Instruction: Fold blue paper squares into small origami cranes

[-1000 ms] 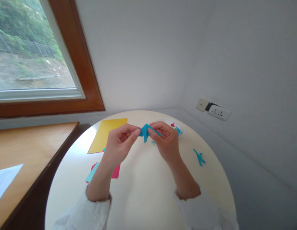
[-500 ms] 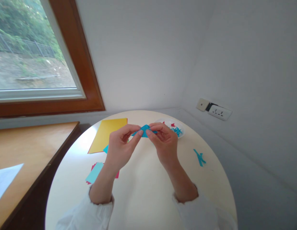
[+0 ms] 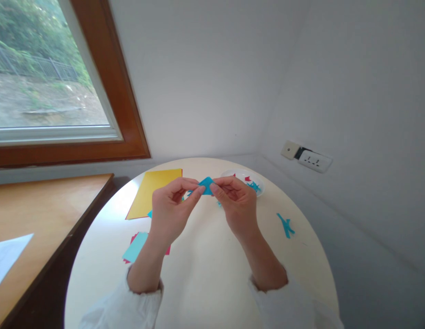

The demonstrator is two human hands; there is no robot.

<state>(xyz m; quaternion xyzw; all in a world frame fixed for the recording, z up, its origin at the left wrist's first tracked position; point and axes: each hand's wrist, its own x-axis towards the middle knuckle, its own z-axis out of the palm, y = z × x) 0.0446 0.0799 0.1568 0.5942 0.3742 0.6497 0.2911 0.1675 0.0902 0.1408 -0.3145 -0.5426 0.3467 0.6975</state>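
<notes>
The left forearm (image 3: 148, 267) and the right forearm (image 3: 263, 262) are extended forward and angled inward. The left hand (image 3: 169, 208) and the right hand (image 3: 241, 208) are held raised near each other, their tips just apart. On both, the thumb (image 3: 194, 198) is pressed toward the index finger (image 3: 181, 183) in a pinch, and the other fingers (image 3: 236, 195) are curled inward.
</notes>
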